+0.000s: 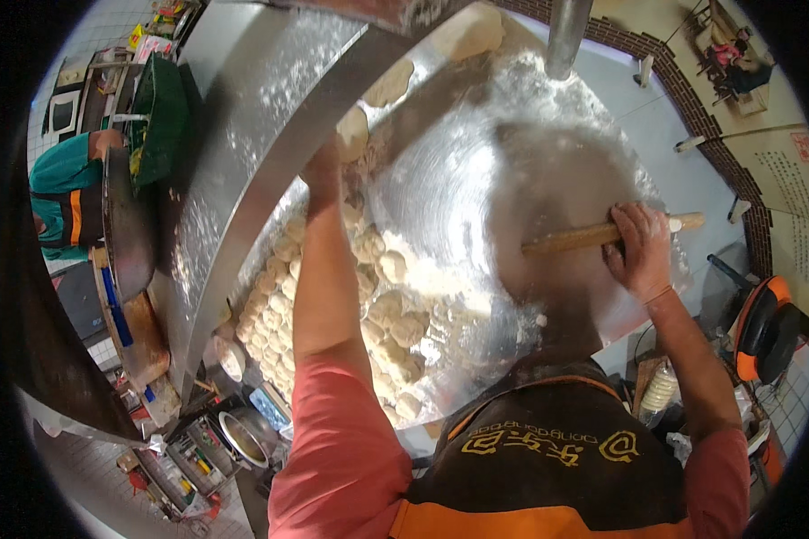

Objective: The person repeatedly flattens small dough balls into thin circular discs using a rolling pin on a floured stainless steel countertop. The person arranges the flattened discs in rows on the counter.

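Observation:
My right hand [641,247] is wrapped around a wooden rolling pin [566,239], above the right part of a floured metal worktop [445,202]. My left hand [322,169] reaches to the far left side, beside a flattened round of dough [352,135]. The edge of a metal shelf hides its fingers, so I cannot tell whether they grip the dough. Two more flat dough pieces lie beyond it, a round one [391,83] and a larger one [470,34]. Many small dough balls [283,296] crowd the worktop on both sides of my left forearm.
The metal shelf [270,148] overhangs the worktop's left side. A metal post [566,40] stands at the far edge. Another person in a teal shirt [67,171] is at the left, near a green bin [159,117]. An orange and black stool [764,328] stands at the right.

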`<state>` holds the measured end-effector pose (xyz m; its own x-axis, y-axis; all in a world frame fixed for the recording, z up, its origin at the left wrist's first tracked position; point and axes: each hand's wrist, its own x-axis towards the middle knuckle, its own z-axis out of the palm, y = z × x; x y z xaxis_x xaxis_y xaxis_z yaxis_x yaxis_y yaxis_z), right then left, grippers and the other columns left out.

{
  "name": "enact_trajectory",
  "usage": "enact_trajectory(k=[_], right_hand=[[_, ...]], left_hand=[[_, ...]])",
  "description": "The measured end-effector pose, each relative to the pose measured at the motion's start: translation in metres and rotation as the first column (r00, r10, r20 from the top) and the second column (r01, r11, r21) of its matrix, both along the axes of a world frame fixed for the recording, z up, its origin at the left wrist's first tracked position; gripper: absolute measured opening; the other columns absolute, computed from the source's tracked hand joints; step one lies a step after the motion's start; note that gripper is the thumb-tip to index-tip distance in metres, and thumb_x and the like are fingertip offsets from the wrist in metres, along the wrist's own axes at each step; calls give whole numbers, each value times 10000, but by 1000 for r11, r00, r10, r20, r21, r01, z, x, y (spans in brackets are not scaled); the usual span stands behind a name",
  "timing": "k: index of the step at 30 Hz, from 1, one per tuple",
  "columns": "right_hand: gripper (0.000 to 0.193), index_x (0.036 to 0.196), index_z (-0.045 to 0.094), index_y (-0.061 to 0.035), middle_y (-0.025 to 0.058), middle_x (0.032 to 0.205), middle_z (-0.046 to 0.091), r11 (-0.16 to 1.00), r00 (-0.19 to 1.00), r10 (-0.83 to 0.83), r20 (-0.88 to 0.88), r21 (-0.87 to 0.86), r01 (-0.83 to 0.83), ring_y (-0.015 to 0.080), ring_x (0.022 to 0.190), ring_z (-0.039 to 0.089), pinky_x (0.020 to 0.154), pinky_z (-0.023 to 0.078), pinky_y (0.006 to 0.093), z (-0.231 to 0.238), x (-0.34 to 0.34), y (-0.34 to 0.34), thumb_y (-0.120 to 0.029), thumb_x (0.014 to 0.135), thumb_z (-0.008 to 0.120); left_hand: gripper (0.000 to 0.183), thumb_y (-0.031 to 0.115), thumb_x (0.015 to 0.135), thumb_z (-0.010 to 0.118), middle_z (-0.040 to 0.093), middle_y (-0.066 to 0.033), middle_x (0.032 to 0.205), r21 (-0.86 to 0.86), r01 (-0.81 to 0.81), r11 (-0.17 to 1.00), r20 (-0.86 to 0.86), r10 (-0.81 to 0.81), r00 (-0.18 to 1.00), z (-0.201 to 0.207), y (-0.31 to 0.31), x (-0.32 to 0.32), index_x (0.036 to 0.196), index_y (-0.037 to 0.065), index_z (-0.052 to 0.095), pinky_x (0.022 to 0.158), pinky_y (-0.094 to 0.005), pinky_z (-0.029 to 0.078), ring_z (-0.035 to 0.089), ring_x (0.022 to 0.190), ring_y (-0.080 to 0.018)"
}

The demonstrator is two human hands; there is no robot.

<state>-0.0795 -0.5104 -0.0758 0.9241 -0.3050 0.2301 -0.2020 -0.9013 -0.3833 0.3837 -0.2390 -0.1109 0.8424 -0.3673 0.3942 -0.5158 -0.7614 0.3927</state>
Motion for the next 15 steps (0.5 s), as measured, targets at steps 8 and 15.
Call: enact_trajectory(k=[8,15], right_hand=[[483,1156,549,-35,149,1183,544,998,1000,-4,-29,-62,3,350,1100,485,962,348,462,-1,-1,1,-108,689,655],[514,1150,544,-34,154,1187,543,997,997,-33,-68,-67,28,361,1096,488,957,355,468,2,0,4,-82,649,648]], left_hand=[[386,372,660,806,608,-86,674,319,24,947,-441,126,888,-3,11,34,712,30,633,489,-344,453,569,545,-191],[356,258,631,812,637,-104,736,198,-233,952,-601,306,739,28,-20,7,773,-32,661,532,-336,492,598,587,-208]])
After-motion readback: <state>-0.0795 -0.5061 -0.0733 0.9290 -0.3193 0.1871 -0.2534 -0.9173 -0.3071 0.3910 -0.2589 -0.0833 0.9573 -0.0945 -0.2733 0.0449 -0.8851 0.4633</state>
